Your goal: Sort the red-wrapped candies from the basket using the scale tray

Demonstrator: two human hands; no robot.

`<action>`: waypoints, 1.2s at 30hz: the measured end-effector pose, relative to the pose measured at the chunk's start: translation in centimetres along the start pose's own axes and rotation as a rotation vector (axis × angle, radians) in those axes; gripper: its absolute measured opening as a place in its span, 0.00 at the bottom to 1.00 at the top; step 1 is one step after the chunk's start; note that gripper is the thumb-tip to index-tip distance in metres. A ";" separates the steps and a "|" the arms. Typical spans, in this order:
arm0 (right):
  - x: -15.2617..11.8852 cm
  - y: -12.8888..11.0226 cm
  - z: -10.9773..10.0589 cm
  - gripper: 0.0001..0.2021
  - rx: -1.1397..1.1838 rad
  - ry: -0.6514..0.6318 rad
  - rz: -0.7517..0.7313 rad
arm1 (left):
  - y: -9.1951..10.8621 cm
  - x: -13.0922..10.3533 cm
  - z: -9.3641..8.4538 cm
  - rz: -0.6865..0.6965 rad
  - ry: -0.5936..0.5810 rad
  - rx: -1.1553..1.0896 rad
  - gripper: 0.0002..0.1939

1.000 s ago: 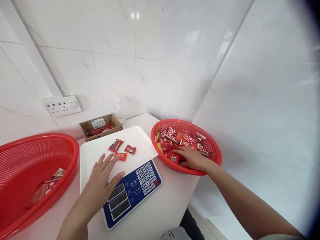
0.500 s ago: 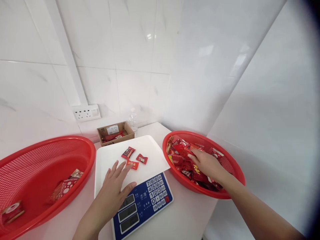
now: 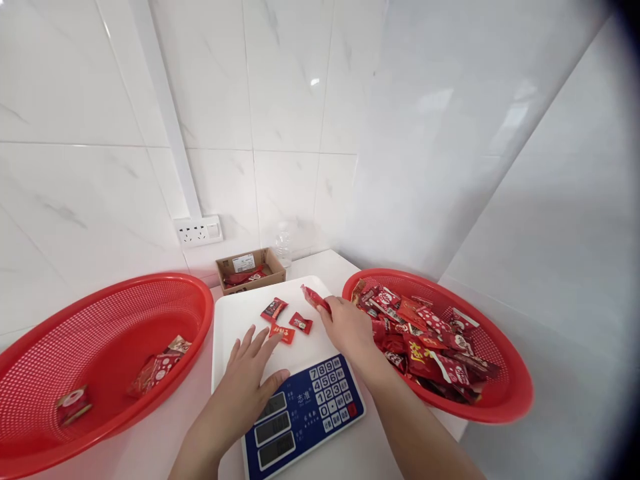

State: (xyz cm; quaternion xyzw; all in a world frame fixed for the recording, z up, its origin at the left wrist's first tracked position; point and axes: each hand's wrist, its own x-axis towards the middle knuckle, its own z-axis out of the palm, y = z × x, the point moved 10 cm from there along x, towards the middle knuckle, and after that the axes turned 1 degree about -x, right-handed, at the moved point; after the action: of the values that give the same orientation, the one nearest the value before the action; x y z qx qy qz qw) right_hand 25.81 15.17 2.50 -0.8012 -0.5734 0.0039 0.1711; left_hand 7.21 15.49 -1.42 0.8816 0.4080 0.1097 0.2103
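Observation:
My right hand (image 3: 350,328) pinches a red snack packet (image 3: 315,298) over the right side of the white weighing pan (image 3: 233,317). Three small wrapped pieces lie on the pan: a dark red one (image 3: 275,309), a red one (image 3: 301,323) and an orange-red one (image 3: 283,334). With fingers spread, my left hand (image 3: 246,373) hovers at the pan's near left, its fingertips by the orange-red piece; whether they touch it I cannot tell. Below the pan is the scale's blue keypad panel (image 3: 305,417), its displays partly covered by my left thumb.
A red basket (image 3: 520,393) heaped with red packets (image 3: 425,353) stands at the right. Another red basket (image 3: 200,300) at the left holds a few packets (image 3: 160,367). Behind the scale are a cardboard box (image 3: 275,267) and a clear bottle (image 3: 283,247), near the tiled wall.
My right hand has moved left out of the right basket to the pan, with a red packet in its fingers. My left hand stays spread by the pan. The view has shifted slightly.

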 end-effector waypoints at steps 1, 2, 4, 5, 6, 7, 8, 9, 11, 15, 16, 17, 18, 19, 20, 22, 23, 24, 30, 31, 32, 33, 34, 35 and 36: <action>0.5 0.0 0.1 0.14 0.002 0.009 0.008 | 0.0 0.0 0.0 -0.004 -0.006 -0.001 0.27; 0.9 0.0 0.2 0.13 0.010 0.015 0.005 | 0.0 0.0 0.1 -0.005 -0.011 -0.002 0.27; 1.4 -0.4 0.7 0.13 0.043 0.008 -0.033 | 0.0 0.0 0.2 -0.008 -0.027 -0.008 0.27; 1.5 -0.7 1.1 0.13 0.067 -0.004 -0.063 | 0.0 0.0 0.2 -0.010 -0.033 -0.010 0.27; 1.6 -1.1 1.6 0.14 0.094 -0.020 -0.097 | 0.1 0.0 0.2 -0.012 -0.039 -0.012 0.27; 1.5 -1.6 2.0 0.14 0.121 -0.037 -0.132 | 0.1 0.0 0.2 -0.015 -0.042 -0.012 0.27; 1.4 -2.0 2.4 0.15 0.147 -0.051 -0.166 | 0.1 -0.1 0.2 -0.019 -0.044 -0.010 0.27; 1.2 -2.4 2.8 0.15 0.169 -0.064 -0.197 | 0.1 -0.1 0.1 -0.024 -0.047 -0.008 0.27; 0.8 -3.1 3.3 0.16 0.202 -0.083 -0.247 | 0.1 -0.1 0.2 -0.033 -0.053 0.002 0.28; -0.4 -4.1 3.5 0.15 0.238 -0.103 -0.321 | 0.0 -0.1 0.2 -0.029 -0.045 0.011 0.28; -0.7 -4.3 3.3 0.14 0.242 -0.104 -0.337 | -0.1 0.0 0.2 -0.025 -0.039 0.008 0.28; -0.9 -4.4 3.1 0.13 0.245 -0.104 -0.349 | -0.1 0.0 0.2 -0.019 -0.035 0.004 0.28; -1.2 -4.5 2.9 0.12 0.247 -0.103 -0.356 | 0.0 0.0 0.3 -0.014 -0.032 0.001 0.28; -1.3 -4.7 2.7 0.12 0.248 -0.101 -0.358 | 0.0 0.0 0.3 -0.009 -0.030 -0.003 0.27; -1.3 -4.8 2.5 0.13 0.248 -0.098 -0.358 | 0.0 0.0 0.2 -0.006 -0.029 -0.009 0.28; -1.2 -5.4 2.3 0.16 0.246 -0.094 -0.363 | 0.1 -0.1 0.0 -0.012 -0.013 -0.035 0.29; -1.1 -5.8 2.5 0.18 0.238 -0.104 -0.369 | 0.0 -0.1 -0.2 -0.025 0.008 -0.056 0.30; -0.9 -6.4 2.8 0.21 0.223 -0.125 -0.380 | -0.1 -0.1 -0.6 -0.043 0.038 -0.079 0.31; -0.6 -10.5 6.8 0.30 0.114 -0.365 -0.548 | -0.7 -0.5 -3.3 -0.097 0.237 -0.186 0.32; -0.7 -10.7 7.2 0.30 0.097 -0.392 -0.565 | -0.8 -0.5 -3.4 -0.103 0.242 -0.187 0.31; -0.8 -10.7 7.5 0.29 0.082 -0.408 -0.579 | -0.8 -0.5 -3.5 -0.113 0.240 -0.184 0.32; -0.9 -10.7 7.6 0.28 0.073 -0.411 -0.596 | -0.9 -0.6 -3.5 -0.122 0.232 -0.178 0.32; -1.1 -10.6 7.5 0.27 0.072 -0.403 -0.616 | -1.0 -0.6 -3.4 -0.131 0.223 -0.172 0.32; -1.3 -10.6 7.2 0.25 0.077 -0.387 -0.640 | -1.1 -0.6 -3.3 -0.137 0.212 -0.165 0.32; -1.5 -10.5 6.9 0.23 0.087 -0.367 -0.664 | -1.1 -0.5 -3.2 -0.137 0.202 -0.158 0.31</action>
State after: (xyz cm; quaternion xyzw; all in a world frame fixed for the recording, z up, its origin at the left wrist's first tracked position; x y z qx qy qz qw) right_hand 14.29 18.64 -1.32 -0.5499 -0.8221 0.1161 0.0914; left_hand 4.98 16.62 0.86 0.8167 0.4765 0.2152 0.2440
